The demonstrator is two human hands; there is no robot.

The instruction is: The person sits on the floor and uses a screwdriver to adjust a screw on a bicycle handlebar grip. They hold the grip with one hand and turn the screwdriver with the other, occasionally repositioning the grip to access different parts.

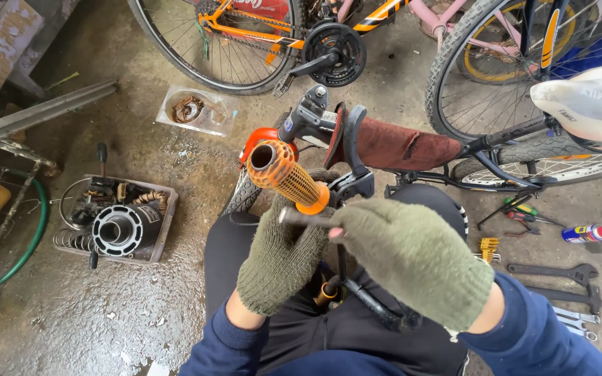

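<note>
Gripping from below, the left hand (280, 254) in a knitted green fingerless glove is closed around the bar just under the orange handlebar grip (288, 175), whose hollow end points up toward the camera. The right hand (412, 261), gloved the same way, is curled shut on a thin metal tool (304, 218) whose grey shaft lies across the base of the grip; its working tip is hidden behind the left glove, so what kind of tool it is cannot be told. Most fingers of both hands are covered by the gloves or folded out of sight.

Behind the grip, a black brake lever clamp (311, 115) and a dark red padded cover (398, 146) conceal the rest of the handlebar. A white saddle (590, 104) is cut off at the right edge. Two bicycle wheels (217, 49) at the top are only partly in frame.

On the wet concrete floor (106, 306), a grey tray (165, 223) holds a finned metal cylinder (120, 228) and springs too jumbled to sort out. A clear plastic pack (196, 110) lies further up with rusty parts inside. At right lies a blue and yellow spray can (589, 232) with a red cap, its label too small to make out, near flat spanners (559, 273) and screwdrivers (520, 209).
</note>
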